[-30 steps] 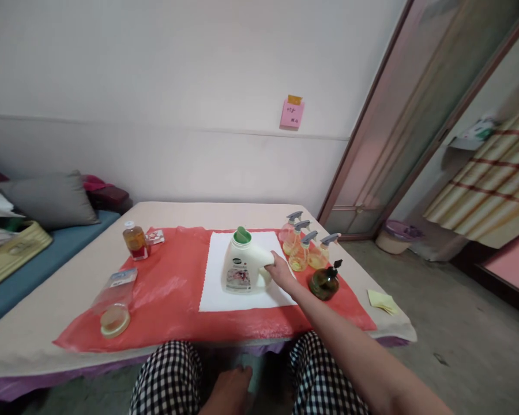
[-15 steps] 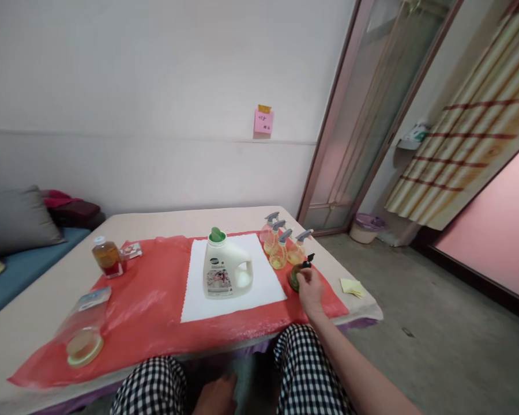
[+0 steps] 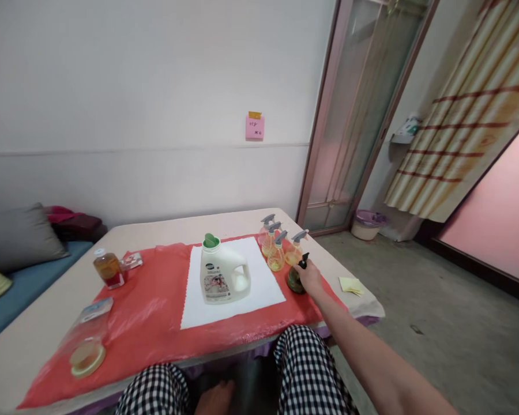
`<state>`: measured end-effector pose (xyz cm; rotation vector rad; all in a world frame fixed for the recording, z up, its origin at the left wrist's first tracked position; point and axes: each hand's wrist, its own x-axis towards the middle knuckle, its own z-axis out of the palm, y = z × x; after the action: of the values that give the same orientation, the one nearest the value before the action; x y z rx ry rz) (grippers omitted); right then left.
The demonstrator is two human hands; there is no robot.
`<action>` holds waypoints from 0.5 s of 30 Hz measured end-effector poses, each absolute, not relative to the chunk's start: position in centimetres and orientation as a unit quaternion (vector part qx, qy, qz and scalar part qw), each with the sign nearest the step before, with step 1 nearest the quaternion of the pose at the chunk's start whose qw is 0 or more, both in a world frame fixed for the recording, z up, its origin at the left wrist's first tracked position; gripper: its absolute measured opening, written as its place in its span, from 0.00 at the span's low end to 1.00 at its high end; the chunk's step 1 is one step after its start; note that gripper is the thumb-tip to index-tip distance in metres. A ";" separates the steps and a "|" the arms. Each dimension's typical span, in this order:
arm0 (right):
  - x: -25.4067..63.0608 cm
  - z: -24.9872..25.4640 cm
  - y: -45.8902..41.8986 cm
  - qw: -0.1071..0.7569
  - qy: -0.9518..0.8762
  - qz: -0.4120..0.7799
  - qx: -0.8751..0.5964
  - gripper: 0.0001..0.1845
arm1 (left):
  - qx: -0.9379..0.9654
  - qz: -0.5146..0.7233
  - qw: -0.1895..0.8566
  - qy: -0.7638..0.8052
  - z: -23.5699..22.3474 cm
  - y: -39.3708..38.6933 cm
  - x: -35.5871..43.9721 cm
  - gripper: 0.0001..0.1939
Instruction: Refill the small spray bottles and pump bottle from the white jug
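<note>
At the right of the red sheet, my right hand (image 3: 310, 278) is closed around the upper part of a small dark green bottle (image 3: 296, 280) with a black top. The bottle stands upright on the sheet. My left hand (image 3: 215, 399) is low between my knees, away from the table; it is dim, and its fingers do not show clearly. Several clear spray bottles (image 3: 276, 257) with grey trigger heads and yellowish liquid stand just behind the green bottle. On a white cloth (image 3: 259, 294) stands a pale detergent jug (image 3: 218, 276) with a green spout.
The red sheet (image 3: 151, 294) covers much of the table (image 3: 155, 230). At left are an amber bottle (image 3: 109, 269), a small packet (image 3: 132, 260) and a clear bag (image 3: 90, 323) with a round roll (image 3: 87, 359). Yellow sticky notes (image 3: 351, 286) lie near the right edge.
My right hand has shifted its hold on the green bottle, now sitting higher by the black top. The view has turned slightly; the other objects keep their places.
</note>
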<state>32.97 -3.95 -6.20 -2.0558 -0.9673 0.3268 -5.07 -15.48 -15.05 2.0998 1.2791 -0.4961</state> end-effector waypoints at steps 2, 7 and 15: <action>32.8 -5.9 -4.5 0.417 -0.387 0.128 -0.812 0.20 | 0.797 -0.188 0.306 0.486 -15.2 -15.5 -5.0 0.23; 31.6 -3.6 -6.1 0.463 -0.411 0.124 -0.775 0.15 | 0.801 -0.126 0.329 0.484 -15.4 -15.5 -5.4 0.26; 23.3 5.0 -12.0 0.547 -0.522 0.237 -0.610 0.23 | 0.661 0.210 0.544 0.472 -11.3 -17.1 -3.0 0.38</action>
<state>23.31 -12.05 4.99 -1.4467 -1.2372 0.5626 -3.02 -17.09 -11.31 1.5696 1.1202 0.4993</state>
